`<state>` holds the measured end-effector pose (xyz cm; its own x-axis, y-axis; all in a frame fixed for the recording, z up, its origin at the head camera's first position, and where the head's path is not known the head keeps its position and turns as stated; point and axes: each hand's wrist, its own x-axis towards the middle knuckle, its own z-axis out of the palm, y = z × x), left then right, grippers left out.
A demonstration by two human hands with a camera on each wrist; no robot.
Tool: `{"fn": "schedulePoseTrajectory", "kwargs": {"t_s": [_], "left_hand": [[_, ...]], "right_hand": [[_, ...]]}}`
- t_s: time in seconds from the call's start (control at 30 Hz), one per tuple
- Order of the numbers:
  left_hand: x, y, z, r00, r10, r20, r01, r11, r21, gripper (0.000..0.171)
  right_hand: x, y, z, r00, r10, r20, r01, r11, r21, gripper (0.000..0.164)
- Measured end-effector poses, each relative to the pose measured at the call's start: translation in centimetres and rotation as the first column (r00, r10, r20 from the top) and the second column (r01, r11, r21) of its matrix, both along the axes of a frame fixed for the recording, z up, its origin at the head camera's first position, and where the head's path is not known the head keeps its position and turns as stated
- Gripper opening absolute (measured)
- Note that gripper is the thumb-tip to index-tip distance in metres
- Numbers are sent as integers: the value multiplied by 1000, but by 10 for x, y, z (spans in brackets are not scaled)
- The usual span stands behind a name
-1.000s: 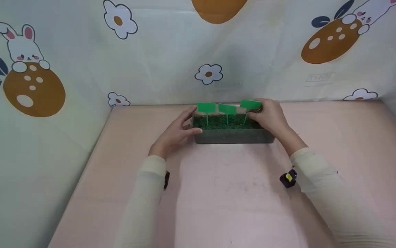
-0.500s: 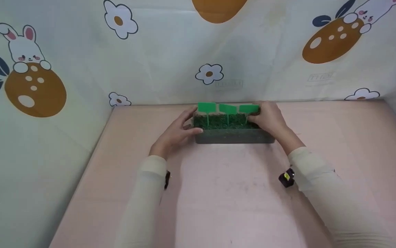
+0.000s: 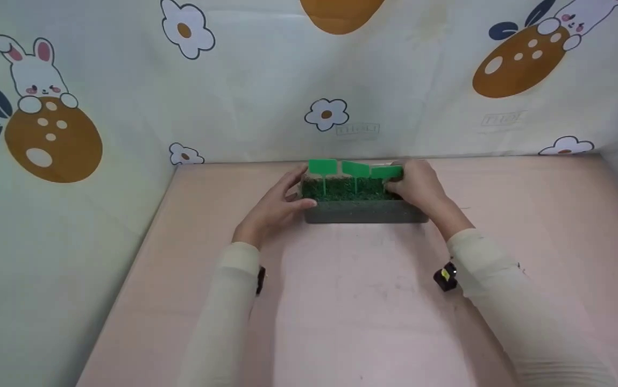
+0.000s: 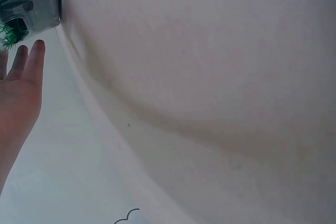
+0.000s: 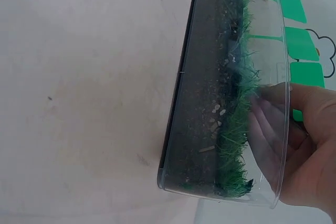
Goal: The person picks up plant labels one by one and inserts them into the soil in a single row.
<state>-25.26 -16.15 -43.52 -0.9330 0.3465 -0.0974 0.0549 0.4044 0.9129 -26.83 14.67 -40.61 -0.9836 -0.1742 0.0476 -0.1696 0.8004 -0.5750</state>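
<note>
A clear plastic planter box (image 3: 367, 212) stands at the back of the table, holding dark soil with pebbles and green grass (image 5: 236, 135). Three green plant labels rise from the grass: a left one (image 3: 322, 167), a middle one (image 3: 355, 169) and a right one (image 3: 386, 172). My right hand (image 3: 419, 181) reaches over the box's right end and pinches the right label's stem low, near the grass; the clear wall shows its fingers inside. My left hand (image 3: 274, 207) spans the left end, thumb at the front rim, fingers extended along the side.
The pink table (image 3: 319, 301) stretches out before the box. Close behind rises a pale backdrop (image 3: 255, 97) printed with rabbits and flowers, and another wall (image 3: 99, 226) of it stands at the left. Black wrist cameras (image 3: 445, 277) hang from the sleeves.
The right label has moved down into the grass and slightly left, with my right hand lowering along with it. The left hand and the box have stayed in place.
</note>
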Motion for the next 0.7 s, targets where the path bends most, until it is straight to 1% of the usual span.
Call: {"fn": "schedulePoseTrajectory", "kwargs": {"t_s": [0.07,0.13,0.27,0.37,0.47,0.6,0.7], "left_hand": [[-1,0,0,1000,-10,-16,10,1000,-13,86],[-2,0,0,1000,-17,-22,17,1000,-9,86],[-2,0,1,1000,-6,-20,6,1000,-2,87],[-2,1,2,1000,11,-9,-11,1000,0,87],[-2,2,2,1000,15,-3,-15,1000,5,88],[-1,2,1,1000,14,3,-14,1000,4,88],[-1,1,1,1000,18,12,-18,1000,-1,89]], "right_hand": [[0,-1,0,1000,-2,-10,2,1000,22,9],[1,-1,0,1000,-4,-16,5,999,39,10],[1,-2,1,1000,-3,-14,3,999,52,10],[0,-2,1,1000,-7,-4,7,999,43,9],[0,-2,0,1000,-15,12,14,999,31,9],[0,1,0,1000,3,21,-4,1000,25,10],[2,4,1,1000,18,10,-18,1000,13,12]]}}
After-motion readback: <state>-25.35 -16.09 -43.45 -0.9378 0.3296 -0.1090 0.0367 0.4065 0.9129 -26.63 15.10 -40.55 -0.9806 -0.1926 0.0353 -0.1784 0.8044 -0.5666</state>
